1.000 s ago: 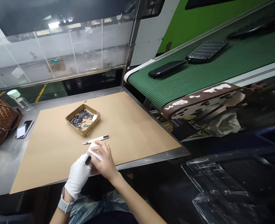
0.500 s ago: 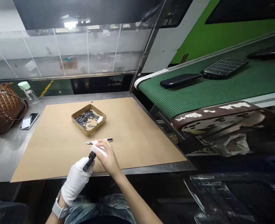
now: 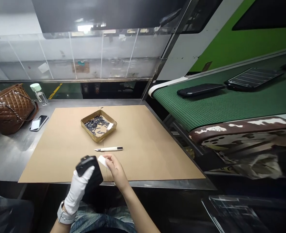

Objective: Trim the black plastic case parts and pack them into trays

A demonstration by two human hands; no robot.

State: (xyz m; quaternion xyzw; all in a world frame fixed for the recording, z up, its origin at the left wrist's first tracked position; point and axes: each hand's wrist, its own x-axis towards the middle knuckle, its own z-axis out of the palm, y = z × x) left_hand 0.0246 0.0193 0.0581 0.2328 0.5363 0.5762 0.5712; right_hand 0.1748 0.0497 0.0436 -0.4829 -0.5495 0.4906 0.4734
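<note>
Black part (image 3: pixel 96 173), taken as clock centre: tilted, just over the near edge of the cardboard sheet (image 3: pixel 145 145). Left hand (image 3: pixel 78 186), gloved, comes in from 7 o'clock, fingers wrapped around it, thumb across the face. Right hand (image 3: pixel 118 174), bare, at 3 o'clock, pinches a white piece (image 3: pixel 102 161) by one end, close to the part's upper right edge; contact uncertain.

Handling (judged): part looks stiff, fairly light, smooth, perhaps slippery under cloth; best gripped by opposite side edges. White piece looks light; material cannot be told; pinch at an end.

Slim white tool (image 3: pixel 109 149), knife or pen, at 1 o'clock, lies between the hands and the shallow tray (image 3: pixel 97 139) at 12, an obstacle to a low reach. Tray holds small dark pieces (image 3: pixel 93 124). Phone (image 3: pixel 39 123) at 10 to 11, handbag (image 3: pixel 12 108) at 10, bottle (image 3: pixel 39 94) at 11. Green belt (image 3: pixel 169 100) at 2 carries dark casings (image 3: pixel 201 89), well apart.
</note>
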